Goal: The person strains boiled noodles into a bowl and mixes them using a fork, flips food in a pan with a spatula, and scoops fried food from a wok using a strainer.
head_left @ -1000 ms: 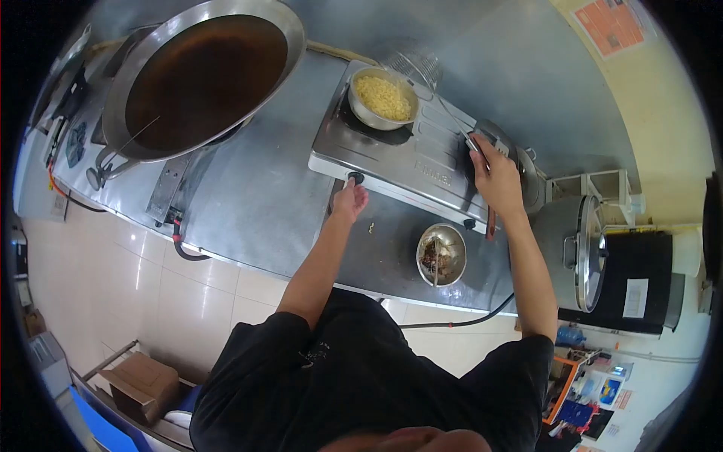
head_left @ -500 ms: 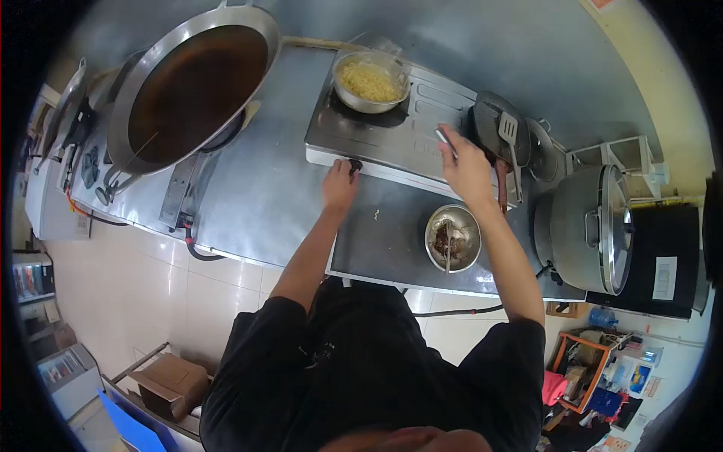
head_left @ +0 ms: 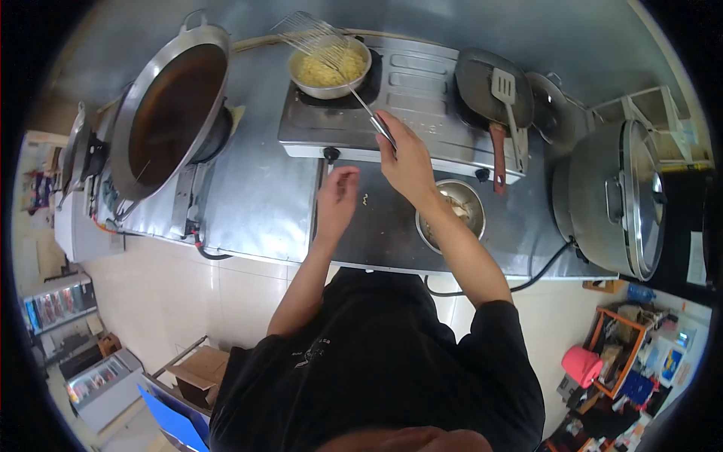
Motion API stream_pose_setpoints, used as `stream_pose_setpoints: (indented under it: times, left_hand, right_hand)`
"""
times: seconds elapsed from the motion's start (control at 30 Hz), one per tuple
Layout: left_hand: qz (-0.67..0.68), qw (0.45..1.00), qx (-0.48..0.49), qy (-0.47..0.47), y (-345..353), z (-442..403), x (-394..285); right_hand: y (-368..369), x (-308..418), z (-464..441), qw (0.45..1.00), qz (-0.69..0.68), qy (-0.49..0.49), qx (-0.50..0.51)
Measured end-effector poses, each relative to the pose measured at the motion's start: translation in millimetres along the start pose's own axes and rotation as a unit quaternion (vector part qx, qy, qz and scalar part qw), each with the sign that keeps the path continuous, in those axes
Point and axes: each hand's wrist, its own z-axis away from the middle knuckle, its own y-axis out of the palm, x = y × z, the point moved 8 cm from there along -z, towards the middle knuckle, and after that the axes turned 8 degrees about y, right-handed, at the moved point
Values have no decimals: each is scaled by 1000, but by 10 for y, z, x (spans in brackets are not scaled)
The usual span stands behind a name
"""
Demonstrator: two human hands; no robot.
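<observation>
My right hand [head_left: 407, 158] is closed around the handle of a wire skimmer [head_left: 312, 38]. The skimmer's wire head lies over the far side of a metal pot [head_left: 329, 93], which holds yellow noodles [head_left: 320, 71] on the left burner of the gas stove [head_left: 418, 98]. Just below the stove's left knob [head_left: 330, 154], my left hand [head_left: 339, 200] hovers with loosely bent fingers and nothing in them. A steel bowl [head_left: 476, 203] with dark sauce or bits in it stands beneath my right forearm, which hides part of it.
On the left is a large wok [head_left: 215, 45] of dark liquid. A square pan [head_left: 474, 71] with a slotted turner [head_left: 504, 87] rests on the stove's right side. Farther right stands a big lidded pot [head_left: 595, 196]. A noodle scrap [head_left: 365, 200] lies on the counter.
My left hand has come off the stove knob and back toward me. My right hand has moved left, bringing the skimmer's head over the pot of noodles. The camera view has shifted.
</observation>
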Motion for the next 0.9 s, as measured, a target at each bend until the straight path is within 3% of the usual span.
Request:
stream_pose_setpoints:
  times: [0.03, 0.1, 0.17, 0.27, 0.4, 0.63, 0.9]
  left_hand:
    - [-56, 998, 26, 32, 87, -18, -159]
    - [-101, 983, 154, 3, 484, 169, -195]
    - [-152, 935, 311, 83, 965, 484, -333]
    - [-245, 867, 397, 177, 1556, 918, -322]
    - [-257, 781, 501, 269, 2047, 1283, -63]
    - [-210, 739, 499, 400, 2265, 1465, 190]
    - [-235, 728, 493, 415, 2254, 1254, 31]
  right_hand:
    - [-8, 2, 4, 1000, -16, 15, 5]
    - [-49, 20, -25, 999, -31, 10, 3]
    - [-163, 9, -110, 999, -20, -24, -12]
    - [-444, 121, -214, 999, 5, -5, 32]
    - [-647, 78, -245, 999, 9, -15, 45]
    - [-833, 85, -158, 997, -6, 28, 68]
    - [-878, -14, -176, 996, -17, 40, 77]
